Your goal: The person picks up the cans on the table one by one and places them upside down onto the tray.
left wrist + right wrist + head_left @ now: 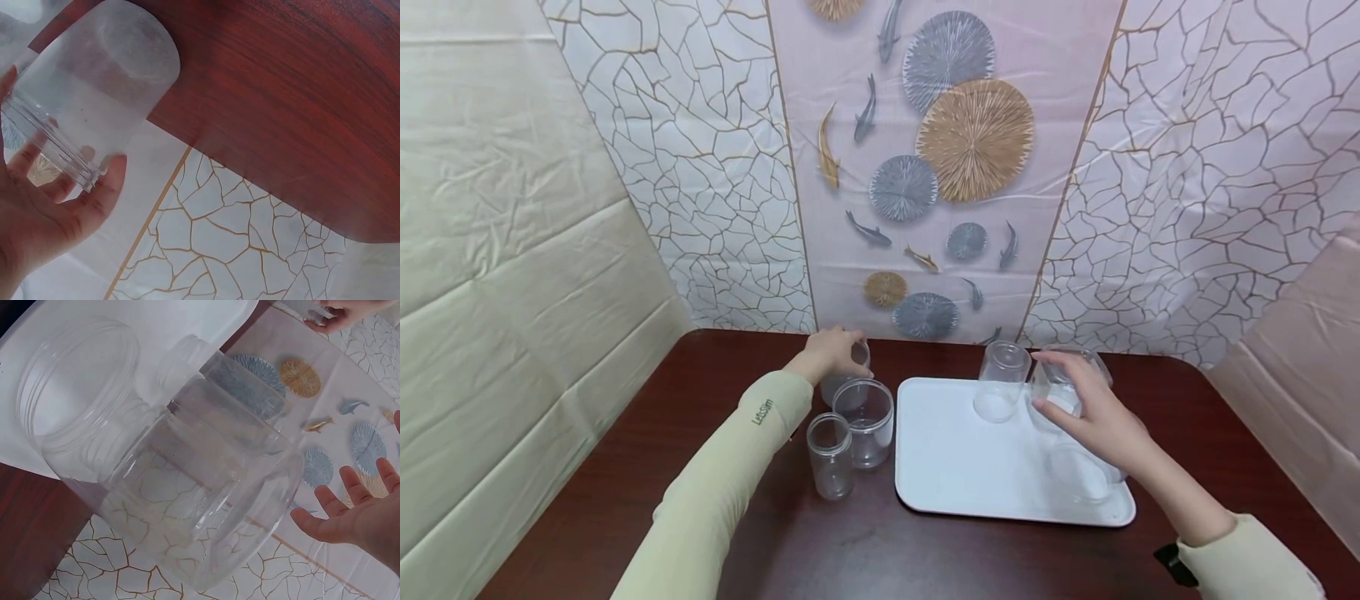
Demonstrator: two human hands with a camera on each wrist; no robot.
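At the back left of the table, my left hand [835, 352] holds a clear jar [100, 81] by its threaded rim, with fingers and thumb around the mouth. Just in front of it are a wide clear jar [865, 425] and a narrower one [831, 467], both mouth up. My right hand [1097, 412] is over the white tray [958, 471], its fingers spread beside a large clear jar [181, 481]. In the right wrist view, a gap shows between those fingertips and the jar. Threaded rims of the tray's jars face down.
A slim clear jar [1002, 379] stands at the tray's back edge, left of my right hand. Dark reddish wood makes up the tabletop [850, 554]. A patterned cloth [730, 275] hangs behind the table, with plain cloth [512, 317] at the left.
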